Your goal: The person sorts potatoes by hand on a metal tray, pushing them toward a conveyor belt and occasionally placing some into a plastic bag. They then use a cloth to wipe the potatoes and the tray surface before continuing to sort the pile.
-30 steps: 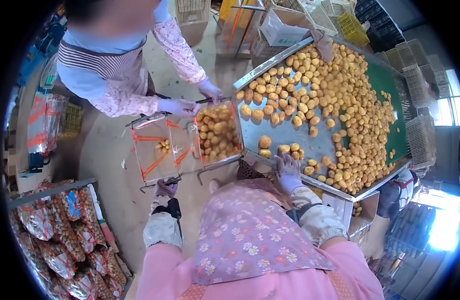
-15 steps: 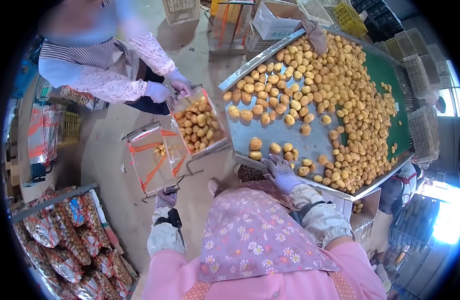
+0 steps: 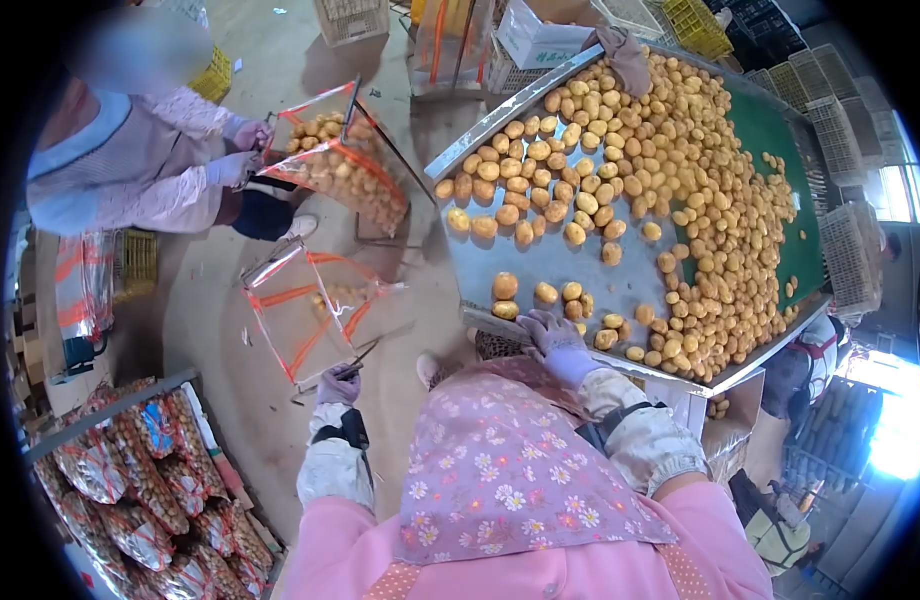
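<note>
My left hand (image 3: 338,384), in a light purple glove, is closed around the near rod of a metal bag frame (image 3: 366,352). A clear plastic bag with orange stripes (image 3: 298,350) is stretched open on this frame, with a few potatoes (image 3: 342,297) inside. My right hand (image 3: 555,340), gloved the same way, lies over the near edge of the sorting table (image 3: 460,255), its fingers out flat and holding nothing. Close to its fingertips are several loose potatoes (image 3: 505,286). A large heap of potatoes (image 3: 725,225) covers the table's middle and right.
At the left, a co-worker (image 3: 130,165) holds a tilted, potato-filled striped bag (image 3: 345,165) on a frame. Packed potato bags (image 3: 130,470) lie in a bin at lower left. Crates (image 3: 848,255) stand along the right, and a white box (image 3: 540,35) sits behind the table.
The co-worker has moved left and tilted the full bag up and away from the table. My left hand and its frame have shifted slightly; my right hand stays at the table edge.
</note>
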Available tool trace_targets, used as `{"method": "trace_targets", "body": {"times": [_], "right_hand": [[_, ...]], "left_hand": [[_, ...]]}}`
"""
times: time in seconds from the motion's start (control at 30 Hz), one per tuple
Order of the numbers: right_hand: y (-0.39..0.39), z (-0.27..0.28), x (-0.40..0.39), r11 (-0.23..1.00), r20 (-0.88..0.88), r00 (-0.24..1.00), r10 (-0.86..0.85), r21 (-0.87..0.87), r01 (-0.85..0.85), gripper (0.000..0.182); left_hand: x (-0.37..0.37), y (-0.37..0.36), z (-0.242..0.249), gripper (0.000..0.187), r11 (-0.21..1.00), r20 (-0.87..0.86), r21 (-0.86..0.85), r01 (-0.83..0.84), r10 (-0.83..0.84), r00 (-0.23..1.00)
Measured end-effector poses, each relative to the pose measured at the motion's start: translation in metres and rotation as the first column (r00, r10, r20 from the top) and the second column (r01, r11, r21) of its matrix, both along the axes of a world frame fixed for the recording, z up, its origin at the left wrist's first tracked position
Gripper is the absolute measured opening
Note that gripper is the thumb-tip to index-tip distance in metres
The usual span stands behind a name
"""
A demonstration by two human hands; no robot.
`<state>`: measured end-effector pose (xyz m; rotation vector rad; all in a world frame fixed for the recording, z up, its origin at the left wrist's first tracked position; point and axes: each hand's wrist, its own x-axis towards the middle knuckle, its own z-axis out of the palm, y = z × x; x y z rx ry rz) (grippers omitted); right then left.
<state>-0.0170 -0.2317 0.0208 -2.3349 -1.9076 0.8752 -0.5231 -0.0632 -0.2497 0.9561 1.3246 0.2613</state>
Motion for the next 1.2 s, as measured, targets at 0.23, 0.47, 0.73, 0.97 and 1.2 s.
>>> {"method": "trace_targets", "body": {"times": [0.23, 0.47, 0.73, 0.97, 1.2], "right_hand": [[-0.006, 0.004, 0.032, 0.98, -0.434, 0.892, -0.13, -0.193, 0.05, 0.057], [-0.013, 0.06, 0.122, 0.983, -0.39, 0.904, -0.175, -0.122, 0.138, 0.054], [0.006, 0.045, 0.17, 0.976, -0.291, 0.932, -0.215, -0.083, 0.199, 0.053], [0.007, 0.047, 0.145, 0.969, -0.223, 0.957, -0.187, -0.203, 0.142, 0.053], [0.004, 0.062, 0.111, 0.946, -0.241, 0.936, -0.258, -0.262, 0.193, 0.055]], "left_hand": [[0.134, -0.035, 0.009, 0.022, 0.87, 0.155, -0.328, -0.369, 0.435, 0.887], [0.226, -0.039, 0.019, 0.024, 0.362, -0.019, -0.672, -0.646, 0.864, 0.504], [0.246, -0.062, 0.05, 0.027, 0.789, 0.176, -0.466, -0.399, 0.525, 0.833], [0.255, -0.067, 0.01, 0.031, 0.79, 0.379, -0.554, -0.263, 0.521, 0.765], [0.252, -0.079, 0.007, 0.03, 0.85, 0.429, -0.451, -0.273, 0.475, 0.768]]}}
